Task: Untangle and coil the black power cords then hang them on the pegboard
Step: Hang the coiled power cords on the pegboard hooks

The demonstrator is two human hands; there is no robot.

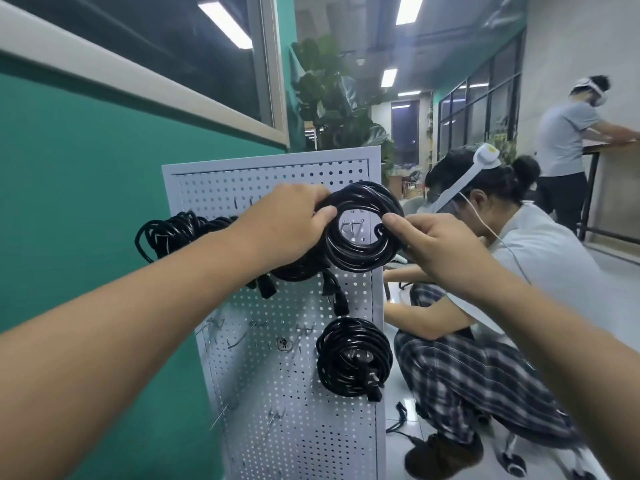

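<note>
The step in hand is the hanging: the coil (349, 254) is already wound and is held up in front of the upper right part of the pegboard (277, 393). The left hand (287, 220) grips its left side, fingers over the top and thumb pressed onto the strands. The right hand (433, 244) pinches the right side between thumb and fingers, next to a short curl of cord that sticks into the opening.

The coil stands on edge with its flat face turned to the board, so the line through its hole runs straight into the panel. It is close to round, perhaps a little taller than wide, so it has no strong long axis. A hook (349, 227) shows through the hole (whether the coil already touches it cannot be told).

The next move probably calls for the top arc of strands to go over that hook, with all the loops kept bunched so that none slips off as the hands let go.

Three more coils hang on the board: one lower right (353, 358), one at the left edge (166, 230), and one partly hidden behind the left hand. So the task looks well along.
</note>
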